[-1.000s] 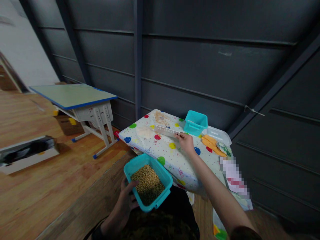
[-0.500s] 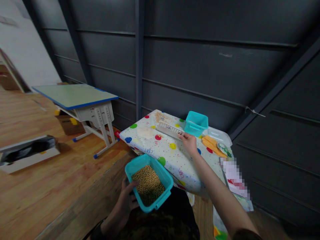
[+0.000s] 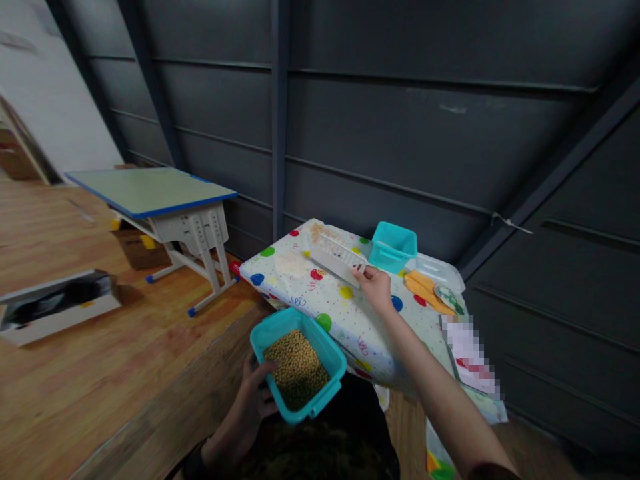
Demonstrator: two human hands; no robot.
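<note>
My left hand [image 3: 253, 395] grips the near-left side of a teal tub [image 3: 299, 363] filled with small tan beans, held below the table's front edge over my lap. My right hand [image 3: 373, 287] is stretched out over the spotted tablecloth [image 3: 345, 310], fingers closed on the end of a white slotted tray [image 3: 336, 259] that tilts above the cloth. A pale scatter of grains [image 3: 323, 233] lies on the cloth just beyond the tray.
A second, smaller teal tub [image 3: 393, 245] stands at the table's back, with a clear lid [image 3: 436, 268] and an orange cloth [image 3: 424, 288] to its right. Papers [image 3: 467, 357] lie at the right edge. A blue-edged desk [image 3: 150, 192] stands to the left on the wooden floor.
My right hand has shifted the white slotted tray a little and tipped it, now drawn slightly nearer. The left hand and bean tub have stayed in place.
</note>
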